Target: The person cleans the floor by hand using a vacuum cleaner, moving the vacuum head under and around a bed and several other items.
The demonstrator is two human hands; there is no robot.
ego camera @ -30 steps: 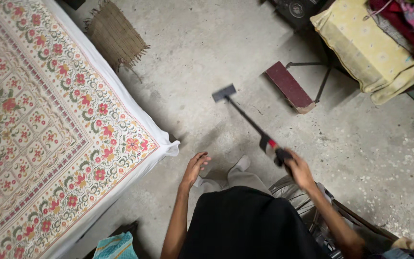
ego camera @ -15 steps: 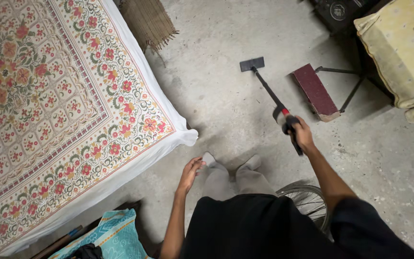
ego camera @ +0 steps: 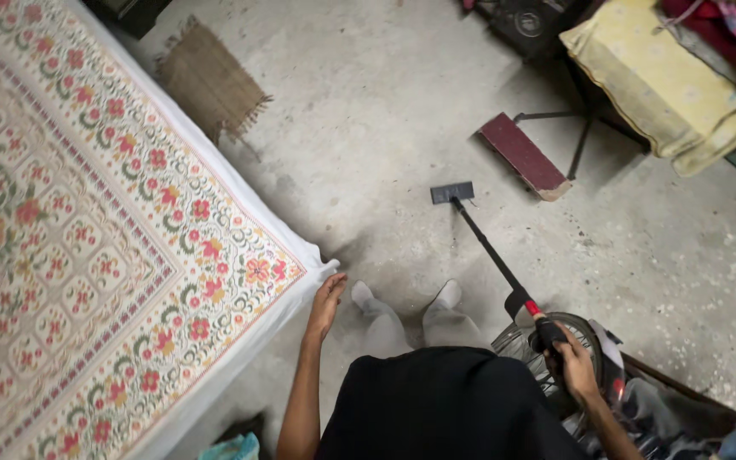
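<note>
The floral bedspread (ego camera: 87, 247), white with red and orange flowers, is the largest thing and fills the left half of the view. Half a second ago its corner was lower and more to the centre; now the corner lies just at the fingertips of the left hand (ego camera: 327, 305). This hand is open, with fingers straight, and it touches the white edge of the cloth without gripping it. Before, it hung a little apart from the cloth.

The concrete floor (ego camera: 368, 128) is grey, dusty and stained. At the top right stands a table with a yellow cover (ego camera: 649, 85), and clothes are piled on it. Near it, a dark red board (ego camera: 523, 156) lies on the floor. A brown woven mat (ego camera: 211, 81) lies at the top, just beside the bedspread.

The right hand (ego camera: 574, 365) is closed around the handle of the long-handled vacuum tool (ego camera: 487, 247). Its flat head rests on the floor near the red board, closer to it than earlier. The person's feet in grey socks (ego camera: 449, 296) stand between the two hands.
</note>
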